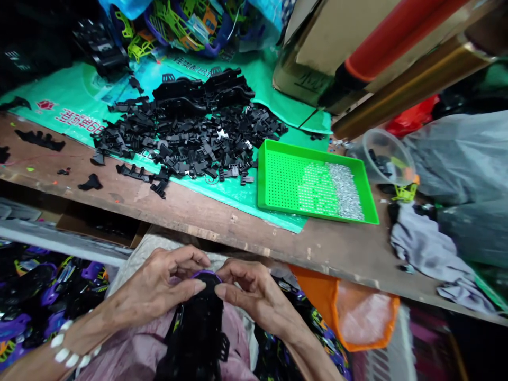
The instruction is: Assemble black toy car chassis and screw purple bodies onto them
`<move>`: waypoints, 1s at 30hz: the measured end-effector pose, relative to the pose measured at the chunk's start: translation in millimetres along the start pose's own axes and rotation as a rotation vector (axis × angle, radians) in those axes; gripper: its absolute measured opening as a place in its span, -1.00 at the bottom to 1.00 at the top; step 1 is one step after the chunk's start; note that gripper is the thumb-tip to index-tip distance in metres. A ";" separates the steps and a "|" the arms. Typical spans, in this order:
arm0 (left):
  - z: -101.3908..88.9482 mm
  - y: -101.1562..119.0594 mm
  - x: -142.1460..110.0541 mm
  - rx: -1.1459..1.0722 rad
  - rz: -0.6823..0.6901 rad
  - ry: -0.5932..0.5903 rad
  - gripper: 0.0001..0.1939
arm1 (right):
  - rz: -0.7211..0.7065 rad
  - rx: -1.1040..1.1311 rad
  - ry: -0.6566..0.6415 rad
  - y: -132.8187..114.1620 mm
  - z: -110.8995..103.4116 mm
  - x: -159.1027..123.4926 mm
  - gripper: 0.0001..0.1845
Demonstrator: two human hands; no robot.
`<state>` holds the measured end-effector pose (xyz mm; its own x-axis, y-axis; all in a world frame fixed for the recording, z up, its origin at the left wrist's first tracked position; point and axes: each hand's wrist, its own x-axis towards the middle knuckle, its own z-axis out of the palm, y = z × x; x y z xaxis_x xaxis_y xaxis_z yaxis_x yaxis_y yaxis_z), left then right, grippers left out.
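A long black moulded plastic body (194,330), which looks like a toy vehicle part, rests on my lap with a purple edge (207,274) at its far end. My left hand (169,278), wearing a white beaded bracelet at the wrist, grips the left side of that end with thumb on top. From the right, my right hand (252,288) pinches the same end between thumb and fingers. Both thumb tips press close to each other near the purple edge. Some fingertips are hidden behind the part.
On the wooden bench (345,243), a heap of small black clips (198,143) lies on green plastic sheeting. A green tray (278,203) holds many small silvery pieces. A clear tub (391,153) and grey cloth (428,248) are at right. Bins of black-and-purple parts (51,296) flank my lap.
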<state>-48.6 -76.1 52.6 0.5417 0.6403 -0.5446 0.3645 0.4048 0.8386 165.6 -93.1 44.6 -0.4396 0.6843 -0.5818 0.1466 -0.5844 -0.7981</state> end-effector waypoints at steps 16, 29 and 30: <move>-0.2 -8.7 3.6 -0.063 -0.076 -0.005 -0.67 | 0.041 0.274 -0.106 13.2 -7.1 5.8 -0.66; 12.1 9.5 7.8 0.040 -0.262 0.092 -0.50 | 0.129 0.385 -0.060 20.0 -1.6 6.1 -0.67; 12.5 10.4 8.0 0.066 -0.249 0.088 -0.54 | 0.136 0.386 -0.059 20.2 -1.5 6.3 -0.66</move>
<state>-31.0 -74.9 56.8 0.3622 0.5821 -0.7280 0.5287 0.5150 0.6747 167.1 -99.9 24.6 -0.4910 0.5700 -0.6588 -0.1315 -0.7961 -0.5907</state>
